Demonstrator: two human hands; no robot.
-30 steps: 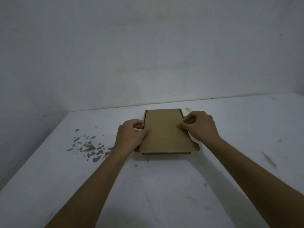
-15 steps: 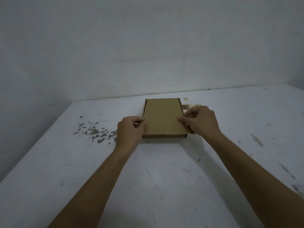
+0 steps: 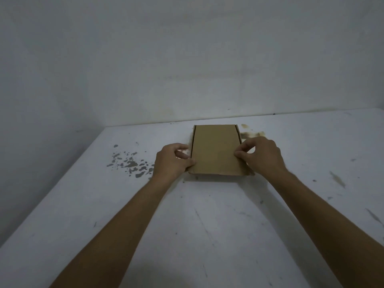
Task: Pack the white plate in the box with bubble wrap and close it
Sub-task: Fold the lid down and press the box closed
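A flat brown cardboard box (image 3: 216, 149) lies on the white table (image 3: 207, 215) near the back wall, its lid down. My left hand (image 3: 172, 161) grips the box's left edge, thumb on the lid near the front corner. My right hand (image 3: 262, 155) pinches the right edge, fingertips on the lid. The white plate and the bubble wrap are hidden from view.
Grey paint chips (image 3: 131, 163) mark the table left of the box and brown stains (image 3: 252, 133) lie behind my right hand. The wall (image 3: 187, 59) rises just behind the box. The table's left edge runs diagonally toward the near left corner.
The lid, raised and flared toward me a second ago, now lies flat on the box. Both hands have stayed at the box's side edges, the fingers shifting slightly.
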